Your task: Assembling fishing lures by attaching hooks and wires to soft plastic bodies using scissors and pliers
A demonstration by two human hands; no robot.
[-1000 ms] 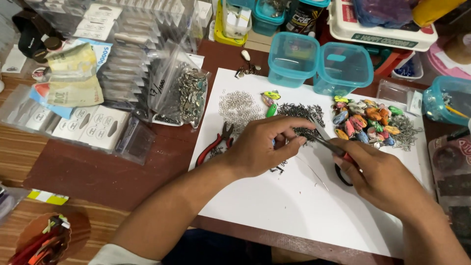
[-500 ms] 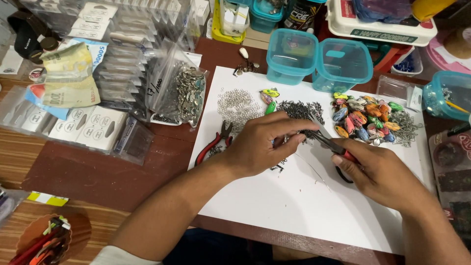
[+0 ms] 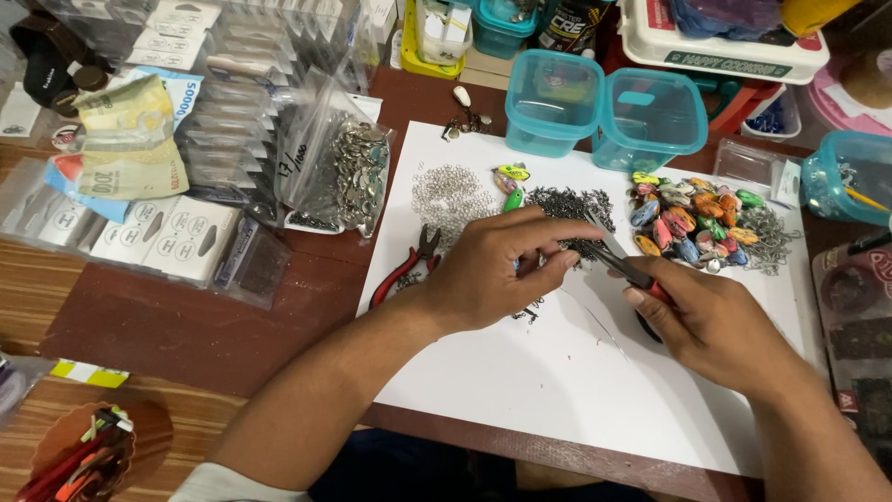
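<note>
- The counter (image 3: pixel 158 325) is dark red-brown, with striped wood grain showing along its left and near edge.
- A white sheet (image 3: pixel 557 390) covers the middle of the counter, and both hands work above it.
- Stacks of clear packets with white cards (image 3: pixel 167 237) lie on the counter to the left of the sheet, with a clear bag of silvery metal blades (image 3: pixel 358 177) just beside the sheet's left edge.
- Two teal lidded tubs (image 3: pixel 604 116) stand side by side at the sheet's far edge.
- The left hand (image 3: pixel 492 270) is curled, its grip narrow: thumb and fingertips pinch together around something too small to make out, right where the pliers' tip meets them.
- The right hand (image 3: pixel 715 321) has its grip wrapped tight around the handles of slim dark pliers (image 3: pixel 618 260), which point left and slightly away toward the left fingertips.
- A heap of small painted lure bodies (image 3: pixel 688 218) in many colours lies on the sheet just beyond the right hand.
- A pile of dark small hooks (image 3: pixel 571 204) sits just beyond the left fingers, almost touching the pliers' tip.
- A scatter of silvery split rings (image 3: pixel 451 191) lies left of the dark pile.
- Red-handled pliers (image 3: pixel 404 265) lie untouched at the sheet's left edge, near the left wrist.
</note>
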